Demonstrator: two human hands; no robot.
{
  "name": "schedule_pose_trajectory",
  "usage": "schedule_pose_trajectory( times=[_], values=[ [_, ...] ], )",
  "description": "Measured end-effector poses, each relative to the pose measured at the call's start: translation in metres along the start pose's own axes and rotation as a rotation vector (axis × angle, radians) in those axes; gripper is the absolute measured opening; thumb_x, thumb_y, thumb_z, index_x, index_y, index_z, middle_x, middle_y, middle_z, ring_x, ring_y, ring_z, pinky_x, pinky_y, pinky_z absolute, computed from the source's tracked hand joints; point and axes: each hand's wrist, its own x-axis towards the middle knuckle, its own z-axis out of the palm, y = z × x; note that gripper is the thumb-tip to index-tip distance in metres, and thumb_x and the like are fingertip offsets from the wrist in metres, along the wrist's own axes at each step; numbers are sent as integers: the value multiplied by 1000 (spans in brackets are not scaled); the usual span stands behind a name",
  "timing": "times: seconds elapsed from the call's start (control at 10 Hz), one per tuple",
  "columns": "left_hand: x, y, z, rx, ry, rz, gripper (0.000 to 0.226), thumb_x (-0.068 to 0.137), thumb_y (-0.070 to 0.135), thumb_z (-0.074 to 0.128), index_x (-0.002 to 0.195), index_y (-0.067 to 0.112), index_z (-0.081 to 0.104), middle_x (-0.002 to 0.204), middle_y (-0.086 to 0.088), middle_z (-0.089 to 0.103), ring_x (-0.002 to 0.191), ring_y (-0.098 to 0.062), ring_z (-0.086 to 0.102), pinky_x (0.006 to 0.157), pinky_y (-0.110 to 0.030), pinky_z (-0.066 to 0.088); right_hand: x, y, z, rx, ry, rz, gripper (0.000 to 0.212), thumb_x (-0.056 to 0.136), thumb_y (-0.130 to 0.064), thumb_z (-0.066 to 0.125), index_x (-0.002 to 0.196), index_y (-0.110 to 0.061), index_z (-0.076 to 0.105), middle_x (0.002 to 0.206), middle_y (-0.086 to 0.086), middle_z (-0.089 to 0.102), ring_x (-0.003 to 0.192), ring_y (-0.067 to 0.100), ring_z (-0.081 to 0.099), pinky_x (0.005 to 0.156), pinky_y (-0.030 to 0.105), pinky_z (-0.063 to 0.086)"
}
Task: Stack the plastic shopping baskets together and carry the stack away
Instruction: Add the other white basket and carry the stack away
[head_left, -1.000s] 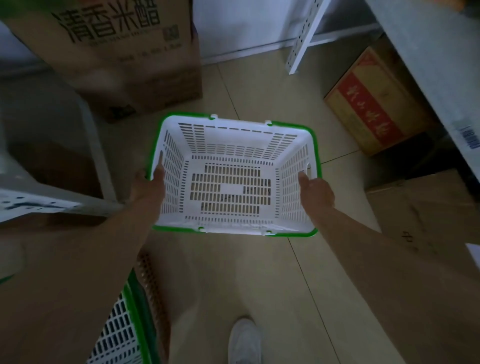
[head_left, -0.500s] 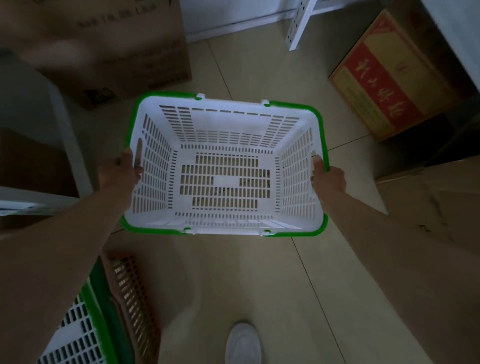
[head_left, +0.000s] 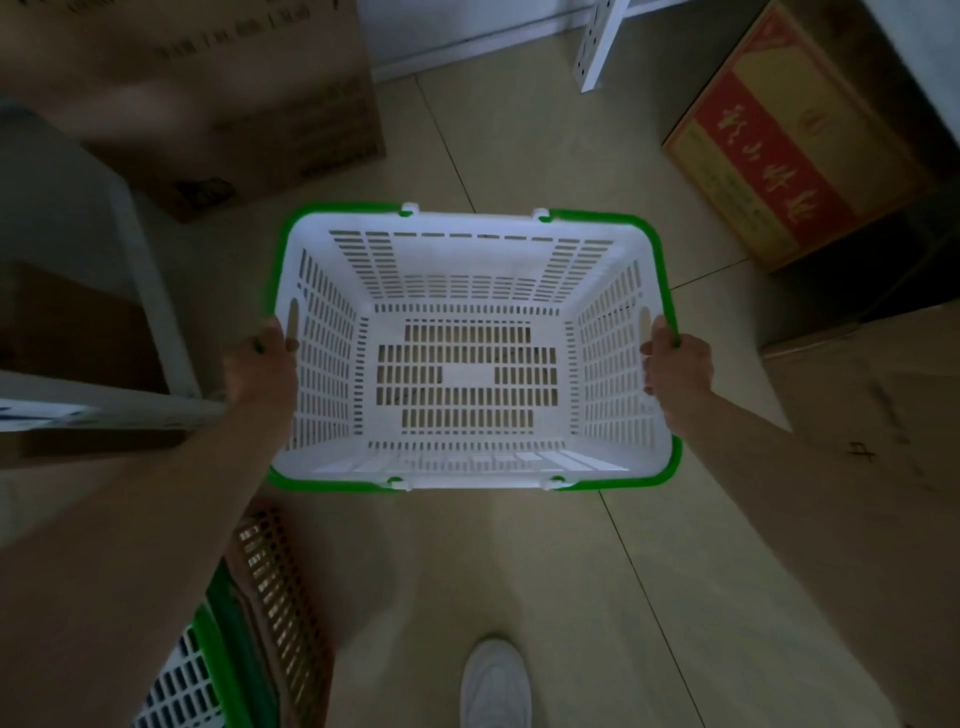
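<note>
A white slatted plastic basket with a green rim (head_left: 470, 223) hangs level above the tiled floor, its open top facing me and nothing inside. My left hand (head_left: 262, 366) grips its left rim by the handle slot. On the opposite side my right hand (head_left: 675, 364) holds the right rim the same way. At the lower left, partly hidden under my left forearm, stand another white-and-green basket (head_left: 200, 670) and a brown slatted basket (head_left: 275, 587).
A big cardboard box (head_left: 260, 119) sits on the floor at the far left. A red-and-yellow box (head_left: 779, 156) lies at the far right, and a plain carton (head_left: 872, 405) close on the right. White shelf frames (head_left: 150, 291) stand left. My white shoe (head_left: 496, 686) is below.
The basket has come up closer to me and looks larger. Both hands keep their hold on its sides. The view has tipped down, so the boxes slid towards the top edge.
</note>
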Motion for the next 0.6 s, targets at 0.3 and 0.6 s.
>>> schedule_pose_trajectory(
  times=[0.3, 0.6],
  values=[
    [-84, 24, -12, -40, -19, -61, 47, 104, 50, 42, 70, 21, 55, 61, -1, 53, 50, -17, 48, 52, -27, 40, -16, 6, -59, 18, -17, -44, 46, 94, -57, 40, 67, -22, 52, 68, 7, 55, 63, 26, 54, 67, 45, 52],
    [-138, 43, -52, -85, -39, -67, 50, 103, 51, 40, 77, 16, 62, 66, -2, 55, 51, -17, 49, 51, -25, 37, -55, -25, -112, -27, 32, -111, 48, 93, -59, 40, 72, -18, 55, 68, 8, 55, 57, 26, 52, 63, 41, 47]
  ],
)
